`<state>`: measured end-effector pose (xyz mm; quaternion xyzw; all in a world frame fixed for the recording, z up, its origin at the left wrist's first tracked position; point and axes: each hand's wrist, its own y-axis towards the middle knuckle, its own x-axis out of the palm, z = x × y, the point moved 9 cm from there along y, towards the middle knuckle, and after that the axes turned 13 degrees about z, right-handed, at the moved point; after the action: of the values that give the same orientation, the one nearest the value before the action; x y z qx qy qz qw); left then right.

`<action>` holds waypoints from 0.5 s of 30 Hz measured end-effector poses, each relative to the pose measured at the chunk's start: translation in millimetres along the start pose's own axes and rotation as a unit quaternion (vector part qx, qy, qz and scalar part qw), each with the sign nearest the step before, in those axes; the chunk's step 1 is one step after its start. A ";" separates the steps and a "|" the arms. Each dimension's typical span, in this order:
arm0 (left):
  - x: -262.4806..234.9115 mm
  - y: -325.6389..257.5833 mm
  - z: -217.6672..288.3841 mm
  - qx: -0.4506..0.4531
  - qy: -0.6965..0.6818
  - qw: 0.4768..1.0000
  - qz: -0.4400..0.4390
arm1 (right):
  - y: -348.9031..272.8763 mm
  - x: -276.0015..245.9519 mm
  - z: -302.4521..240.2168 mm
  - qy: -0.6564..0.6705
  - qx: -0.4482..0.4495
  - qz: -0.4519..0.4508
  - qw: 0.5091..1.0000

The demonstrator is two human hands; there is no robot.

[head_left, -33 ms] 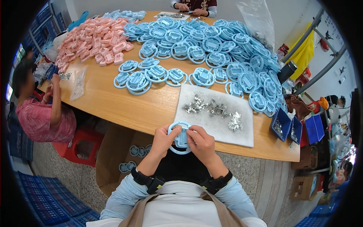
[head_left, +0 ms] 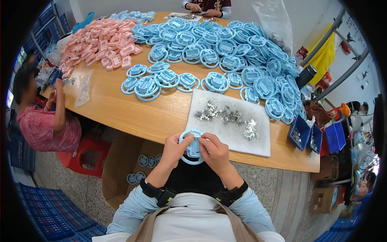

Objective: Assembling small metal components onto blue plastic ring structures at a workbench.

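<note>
Above my lap, just off the table's near edge, a light-blue plastic ring-shaped part (head_left: 193,148) with a box-like compartment in its middle is held up. My left hand (head_left: 174,150) grips its left side, with the thumb lying over the upper rim. At the part's right side, my right hand (head_left: 214,153) has its thumb and fingers pinched together against the centre compartment. Whatever sits between those fingertips is too small to make out. A white padded mat (head_left: 254,111) lies just beyond my hands, bearing small silvery metal pieces (head_left: 250,130) in loose heaps.
Similar blue parts (head_left: 225,47) pile across the table (head_left: 109,94), beside pink plastic pieces (head_left: 102,42). Blue bins (head_left: 299,133) hold metal bits at the right edge. Below, a cardboard box (head_left: 115,173) contains blue parts. One person (head_left: 50,125) sits left, another (head_left: 207,9) works opposite.
</note>
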<state>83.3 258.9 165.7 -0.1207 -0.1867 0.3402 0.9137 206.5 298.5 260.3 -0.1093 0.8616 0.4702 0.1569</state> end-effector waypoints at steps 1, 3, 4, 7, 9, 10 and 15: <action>-0.6 -0.3 -0.2 0.000 -0.002 1.000 0.000 | 0.7 1.2 0.5 0.000 -0.001 -0.003 1.000; -1.7 -0.2 -0.2 -0.001 -0.005 1.000 0.003 | 0.4 2.8 1.2 0.002 0.004 -0.008 1.000; -1.9 0.0 0.0 -0.002 -0.005 1.000 0.007 | -0.8 3.1 1.3 0.005 0.010 -0.010 1.000; 0.3 -0.4 2.6 -0.001 -0.002 1.000 0.004 | 0.3 1.7 1.0 0.012 0.021 -0.007 1.000; 2.0 -0.7 2.7 0.000 -0.004 1.000 -0.002 | 0.7 1.7 1.7 0.019 0.023 -0.007 1.000; 2.6 -0.8 2.0 -0.001 -0.009 1.000 -0.005 | 0.3 2.6 2.6 0.023 0.022 -0.010 0.999; 2.1 -0.9 -0.6 0.006 -0.013 1.000 -0.014 | -0.5 6.2 3.6 0.008 0.028 -0.028 0.999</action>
<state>85.6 259.6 166.0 -0.1084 -0.1981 0.3302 0.9165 201.5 301.0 255.8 -0.1330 0.8720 0.4408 0.1660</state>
